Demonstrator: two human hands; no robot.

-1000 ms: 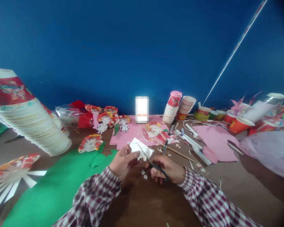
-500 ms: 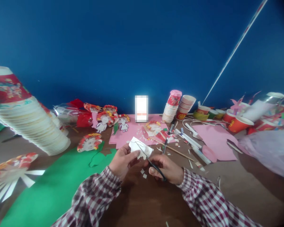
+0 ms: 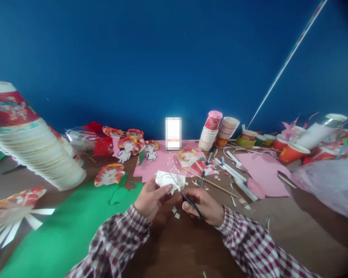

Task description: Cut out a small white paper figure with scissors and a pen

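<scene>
My left hand (image 3: 150,199) pinches a small piece of white paper (image 3: 169,180) just above the brown table (image 3: 176,247). My right hand (image 3: 204,204) grips black-handled scissors (image 3: 188,199); their blades reach up and left into the paper. Tiny paper scraps (image 3: 175,213) lie on the table below the hands. Both arms wear red-and-white checked sleeves.
A green sheet (image 3: 60,227) lies at the left, pink sheets (image 3: 263,173) at centre and right. A big leaning stack of paper cups (image 3: 31,143) is near left, smaller cup stacks (image 3: 220,133) at the back. Paper figures (image 3: 127,148), pens (image 3: 232,172) and a plastic bag (image 3: 330,185) lie around.
The white paper has turned and tilted flatter in my left hand, and the scissors have worked further along it. Both hands stay in about the same place.
</scene>
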